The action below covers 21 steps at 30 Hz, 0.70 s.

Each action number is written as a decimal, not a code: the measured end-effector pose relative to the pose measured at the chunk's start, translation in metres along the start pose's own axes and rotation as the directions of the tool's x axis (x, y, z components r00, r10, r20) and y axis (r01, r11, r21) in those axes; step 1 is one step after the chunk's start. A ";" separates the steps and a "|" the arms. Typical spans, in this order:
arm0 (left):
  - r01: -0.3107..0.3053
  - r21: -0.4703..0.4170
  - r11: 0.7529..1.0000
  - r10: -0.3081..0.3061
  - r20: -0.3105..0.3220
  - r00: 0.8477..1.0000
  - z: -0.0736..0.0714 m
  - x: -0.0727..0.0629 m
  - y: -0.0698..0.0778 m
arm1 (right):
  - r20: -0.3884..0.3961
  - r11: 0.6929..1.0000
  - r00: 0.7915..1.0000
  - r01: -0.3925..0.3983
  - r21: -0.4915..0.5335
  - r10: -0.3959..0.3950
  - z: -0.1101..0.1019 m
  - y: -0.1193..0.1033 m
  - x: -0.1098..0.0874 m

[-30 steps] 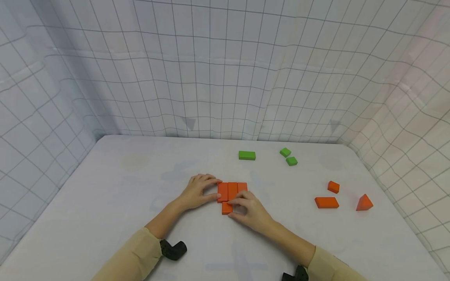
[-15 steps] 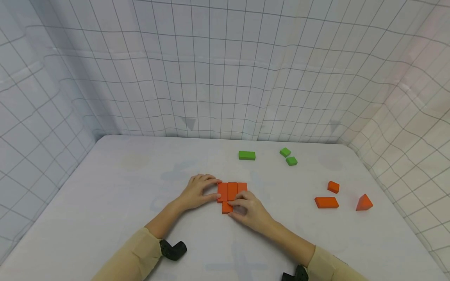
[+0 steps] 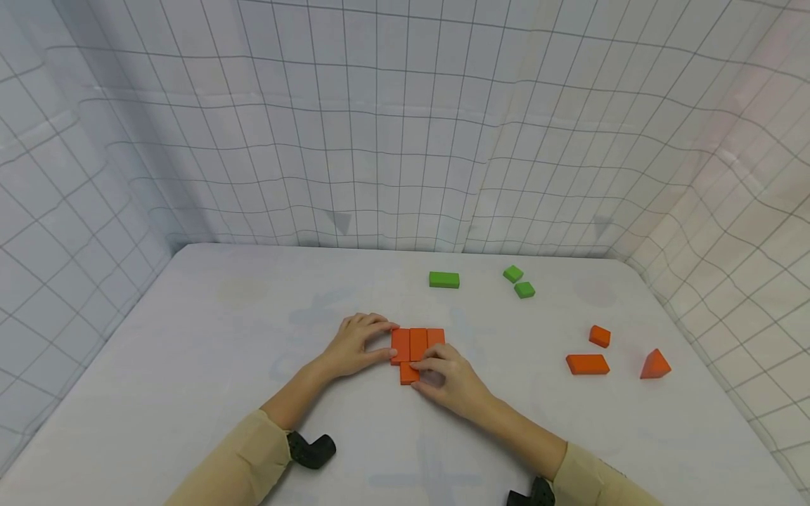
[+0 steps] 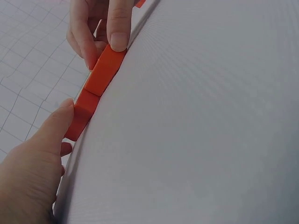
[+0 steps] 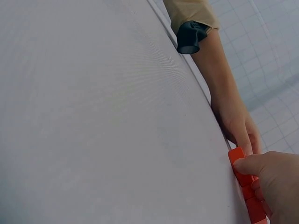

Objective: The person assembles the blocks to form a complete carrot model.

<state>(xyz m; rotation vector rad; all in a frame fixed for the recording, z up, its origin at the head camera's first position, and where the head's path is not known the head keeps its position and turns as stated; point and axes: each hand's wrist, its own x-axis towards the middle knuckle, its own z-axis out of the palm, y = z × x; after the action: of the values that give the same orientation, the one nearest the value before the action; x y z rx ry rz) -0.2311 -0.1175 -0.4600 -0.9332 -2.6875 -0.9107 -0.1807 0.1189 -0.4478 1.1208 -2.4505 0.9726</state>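
Note:
In the head view, three orange blocks [image 3: 418, 344] lie side by side in a row on the white table [image 3: 253, 393]. A fourth orange block [image 3: 408, 374] lies against the row's near edge. My right hand [image 3: 457, 379] pinches this near block, thumb at its front side and fingers behind, partly covering the row's right block. My left hand [image 3: 354, 348] touches the row's left block [image 3: 400, 344], thumb against its left side and index fingertip by its far left corner. The left wrist view shows my left thumb [image 4: 58, 116] at the orange block's end.
Farther back lie a long green block [image 3: 444, 280] and two small green blocks [image 3: 513, 273]. On the right are an orange oblong block [image 3: 587, 365], a small orange block [image 3: 600, 336] and an orange triangular block [image 3: 655, 365]. A gridded white curtain [image 3: 405, 140] surrounds the table.
The near orange block has shifted very slightly toward the row, away from the person, with the right hand on it. The left hand stays in place.

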 end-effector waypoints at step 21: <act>0.007 -0.004 1.000 -0.007 0.008 1.000 0.000 0.000 0.001 | -0.053 0.992 0.996 -0.059 0.107 0.065 -0.010 -0.002 0.005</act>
<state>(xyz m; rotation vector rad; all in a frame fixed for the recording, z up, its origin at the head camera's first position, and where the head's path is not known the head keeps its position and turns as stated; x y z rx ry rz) -0.2307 -0.1174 -0.4595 -0.9303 -2.6980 -0.9167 -0.1825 0.1215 -0.4369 1.0398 -2.4276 1.1487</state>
